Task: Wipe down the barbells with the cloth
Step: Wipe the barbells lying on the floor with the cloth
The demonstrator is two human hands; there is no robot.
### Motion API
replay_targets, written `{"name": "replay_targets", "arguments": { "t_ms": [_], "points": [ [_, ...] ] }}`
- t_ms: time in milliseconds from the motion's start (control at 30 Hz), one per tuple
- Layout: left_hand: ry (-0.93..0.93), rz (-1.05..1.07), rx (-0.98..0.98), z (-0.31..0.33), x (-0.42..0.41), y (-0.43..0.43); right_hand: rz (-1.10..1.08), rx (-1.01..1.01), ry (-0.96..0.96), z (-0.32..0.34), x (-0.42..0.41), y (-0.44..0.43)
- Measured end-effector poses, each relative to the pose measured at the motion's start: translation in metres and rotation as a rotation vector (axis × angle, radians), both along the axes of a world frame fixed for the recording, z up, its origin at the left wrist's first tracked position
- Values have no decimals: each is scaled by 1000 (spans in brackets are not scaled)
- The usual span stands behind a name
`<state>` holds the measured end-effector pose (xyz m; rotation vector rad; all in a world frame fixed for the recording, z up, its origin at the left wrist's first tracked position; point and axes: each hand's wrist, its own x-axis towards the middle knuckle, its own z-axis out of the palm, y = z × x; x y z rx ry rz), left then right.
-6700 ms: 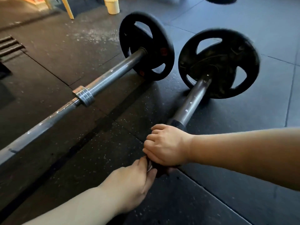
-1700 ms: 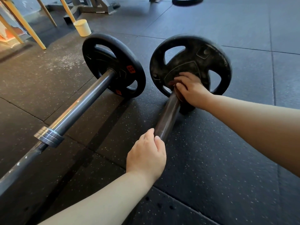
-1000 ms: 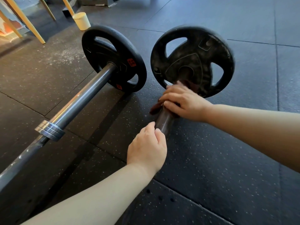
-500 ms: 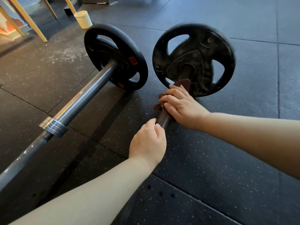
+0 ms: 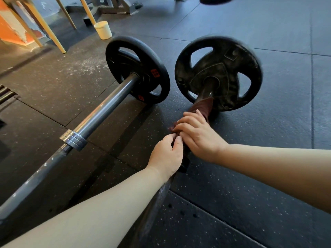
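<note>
Right barbell (image 5: 206, 93), left barbell (image 5: 107, 108): side by side on the floor (image 5: 268, 176); steel, heavy, rigid, probably roll-prone.
Right hand (image 5: 198, 133): clasps the cloth round right barbell, near its plate.
Left hand (image 5: 166, 156): grips right barbell just behind.
Cloth (image 5: 204, 106): maroon, soft, light; best held wrapped.

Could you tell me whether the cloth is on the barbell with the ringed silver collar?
No, the dark red cloth wraps the other barbell, beneath the right hand.

Dark speckled rubber floor (image 5: 268, 176) mats carry the left barbell (image 5: 105, 111) and the right barbell (image 5: 219, 72) side by side, each resting on a black plate. Farther back stand a cream tub (image 5: 103, 30) and pale wooden legs (image 5: 52, 35).
</note>
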<state>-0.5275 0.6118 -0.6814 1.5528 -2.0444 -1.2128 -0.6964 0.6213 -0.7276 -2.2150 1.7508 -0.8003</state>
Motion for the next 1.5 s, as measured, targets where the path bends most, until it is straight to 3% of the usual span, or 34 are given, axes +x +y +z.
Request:
{"name": "replay_targets", "arguments": {
  "t_ms": [133,200,333,400,500,600,733,833,967,1033,1100,1167,1267,1333,1433,1500],
  "points": [
    [-126,-81,-131,3,0,13,197,14,204,12,-33,-6],
    [-215,-109,-216,4,0,24,98,37,225,17,-43,-18],
    [-291,-153,-246,2,11,41,-85,81,60,12,-15,-11],
    [-305,-110,-184,-1,17,43,50,55,52,13,-1,5],
    [-325,-18,-64,-3,20,42,267,39,192,20,-11,10],
    [-314,8,-44,-4,17,40,191,1,244,20,-31,-6],
    [-301,-5,-64,-4,15,41,-107,1,-1,4,-16,-5],
    [-275,-38,-113,-7,15,38,58,-39,-13,-1,8,16],
    [-189,-21,-116,-9,13,37,271,-77,174,9,-14,7],
    [-154,-5,-140,-9,12,39,185,-79,182,9,-21,-2],
    [-109,36,-150,-10,11,39,63,-67,75,4,-12,0],
    [-67,69,-158,-12,11,37,74,-80,11,-3,1,11],
    [-66,61,-155,-14,12,36,249,-113,137,3,-7,14],
    [-83,56,-160,-15,12,36,224,-95,217,9,-17,3],
    [-101,54,-150,-14,10,37,32,-36,98,5,-4,5],
    [-99,45,-164,-15,11,37,67,-15,16,2,11,18]
  ]
}}
